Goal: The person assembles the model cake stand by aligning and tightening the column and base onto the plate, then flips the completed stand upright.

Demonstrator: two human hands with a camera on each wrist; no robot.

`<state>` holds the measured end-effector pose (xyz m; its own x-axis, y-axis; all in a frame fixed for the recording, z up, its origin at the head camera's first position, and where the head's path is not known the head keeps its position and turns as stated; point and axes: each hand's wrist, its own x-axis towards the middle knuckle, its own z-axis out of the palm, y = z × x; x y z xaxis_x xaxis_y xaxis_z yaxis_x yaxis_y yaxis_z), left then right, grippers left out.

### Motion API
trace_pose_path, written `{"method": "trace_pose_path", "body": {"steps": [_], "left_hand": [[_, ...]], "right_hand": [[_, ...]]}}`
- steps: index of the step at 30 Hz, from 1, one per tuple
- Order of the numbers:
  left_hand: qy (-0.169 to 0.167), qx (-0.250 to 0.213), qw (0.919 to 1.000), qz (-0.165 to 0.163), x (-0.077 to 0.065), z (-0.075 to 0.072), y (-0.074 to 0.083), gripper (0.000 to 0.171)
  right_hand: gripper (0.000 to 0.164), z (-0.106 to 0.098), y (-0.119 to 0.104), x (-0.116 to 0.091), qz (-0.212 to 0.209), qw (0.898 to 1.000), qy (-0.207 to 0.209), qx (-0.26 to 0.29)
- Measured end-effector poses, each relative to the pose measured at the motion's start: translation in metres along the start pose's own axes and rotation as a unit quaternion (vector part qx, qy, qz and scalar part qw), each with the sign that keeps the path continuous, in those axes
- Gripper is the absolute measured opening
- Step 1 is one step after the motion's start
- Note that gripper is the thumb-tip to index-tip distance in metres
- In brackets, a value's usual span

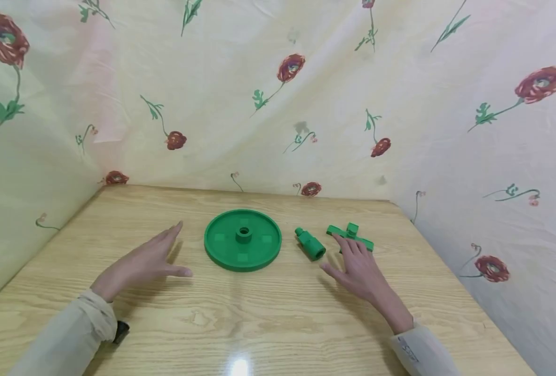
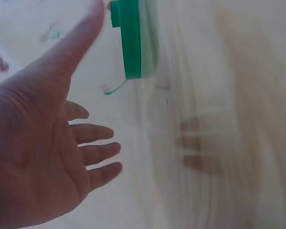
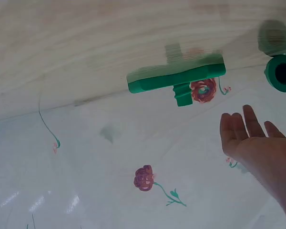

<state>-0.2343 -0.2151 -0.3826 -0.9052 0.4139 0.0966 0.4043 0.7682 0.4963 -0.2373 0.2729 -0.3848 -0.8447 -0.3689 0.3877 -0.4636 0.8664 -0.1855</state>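
A round green tray-like disc [image 1: 223,250] with a raised rim and a hollow central hub lies flat on the table. To its right rests a green stepped cylinder [image 1: 312,245], narrow at one end and hollow at the other. Farther right is a green cross-shaped piece [image 1: 351,230] with a raised stub, partly hidden by fingers in the head view. My left hand [image 1: 146,263] hovers left of the disc, fingers extended, holding nothing. Over the near side of the cross piece, my right hand [image 1: 360,269] has its fingers spread and holds nothing; the right wrist view shows a gap between them.
The pieces lie on a wood-grain table [image 1: 203,329]. A floral cloth [image 1: 221,120] hangs behind it and along both sides. A dark object [image 1: 121,331] shows at the left sleeve's cuff.
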Motion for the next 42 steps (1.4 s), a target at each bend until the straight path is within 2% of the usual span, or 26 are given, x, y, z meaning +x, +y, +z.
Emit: {"method": "trace_pose_path", "body": {"steps": [4,11,17,28,35,42], "left_hand": [[-0.005,-0.056,0.9984,-0.002,0.016,0.002,-0.008,0.118],[0.015,-0.097,0.9951,0.013,0.038,0.014,-0.013,0.110],[0.003,-0.125,0.9921,0.008,0.052,0.024,-0.012,0.109],[-0.025,-0.134,0.9907,0.009,0.062,0.029,-0.012,0.116],[-0.034,-0.146,0.9885,0.020,0.069,0.032,-0.014,0.115],[-0.035,-0.133,0.9905,0.014,0.074,0.033,-0.014,0.117]], "right_hand": [[0.075,0.006,0.002,0.009,-0.001,1.000,0.002,0.026],[0.069,0.015,0.006,0.018,0.018,0.998,0.001,0.055],[0.071,0.018,0.007,0.024,0.036,0.995,-0.027,0.091],[0.072,0.023,0.007,0.031,0.066,0.989,-0.067,0.116],[0.071,0.024,0.005,0.034,0.086,0.986,-0.071,0.122],[0.069,0.026,0.003,0.037,0.095,0.986,-0.065,0.117]]}}
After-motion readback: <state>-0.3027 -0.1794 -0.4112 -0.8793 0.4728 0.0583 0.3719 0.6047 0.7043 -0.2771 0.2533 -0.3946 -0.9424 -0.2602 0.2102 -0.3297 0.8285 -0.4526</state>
